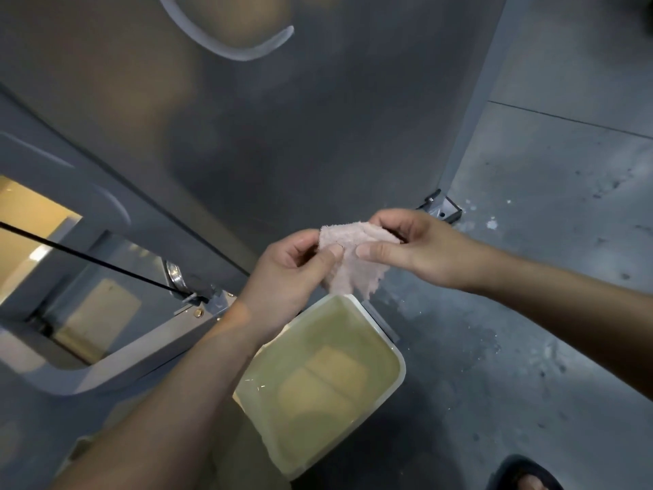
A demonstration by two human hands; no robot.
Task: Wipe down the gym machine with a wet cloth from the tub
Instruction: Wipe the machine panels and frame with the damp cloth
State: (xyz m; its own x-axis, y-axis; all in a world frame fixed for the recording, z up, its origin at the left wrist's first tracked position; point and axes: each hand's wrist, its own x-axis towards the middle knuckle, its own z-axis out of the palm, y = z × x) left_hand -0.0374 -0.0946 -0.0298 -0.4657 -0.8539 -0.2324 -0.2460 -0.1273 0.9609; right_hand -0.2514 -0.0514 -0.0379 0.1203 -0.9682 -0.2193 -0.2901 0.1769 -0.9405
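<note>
A small pale pink cloth [348, 263] hangs in the air between my two hands, just above the far end of the tub. My left hand [289, 274] pinches its left edge with thumb and fingers. My right hand [406, 242] pinches its upper right edge, thumb on top. Below them stands a white plastic tub [397, 351] filled with cloudy yellowish water. The grey gym machine [247, 143] fills the upper left, its broad shroud panel rising right behind the cloth.
A black cable [88, 258] crosses the machine's opening at the left toward a pulley [175, 274]. A bolted frame foot [441, 206] sits on the grey speckled floor [547, 224]. A sandalled foot [526, 477] shows at the bottom right.
</note>
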